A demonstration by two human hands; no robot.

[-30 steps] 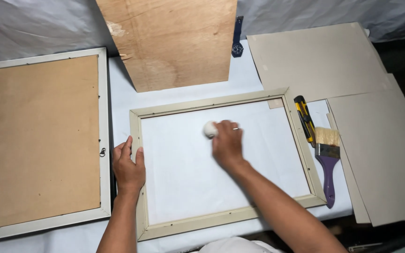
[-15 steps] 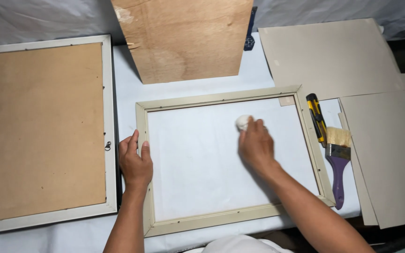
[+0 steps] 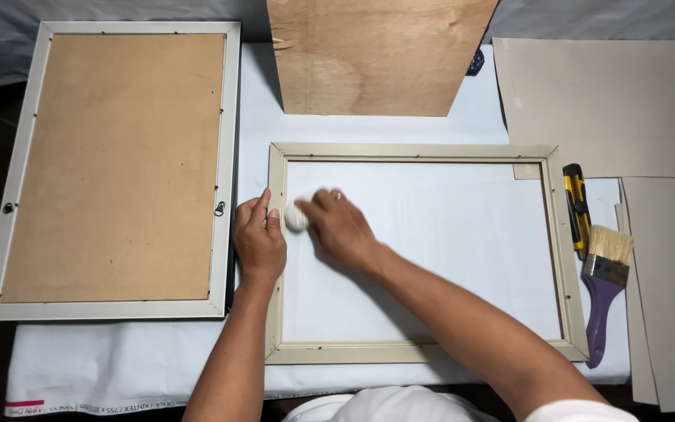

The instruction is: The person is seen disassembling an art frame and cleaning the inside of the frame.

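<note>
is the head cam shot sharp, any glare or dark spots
Head view: sharp and evenly lit; no glare on the white sheet inside the frame; a soft shadow trails under the right hand; left hand clear; far left and bottom edges fall dark.

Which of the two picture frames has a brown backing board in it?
The white frame on the far left; brown board fills it. The beige frame under both hands shows only white sheet inside.

The empty frame looks like matt, cream-painted wood. The plywood board shows rough grain. The grey cardboard sheets are matt, and the brush has a glossy purple plastic handle.
</note>
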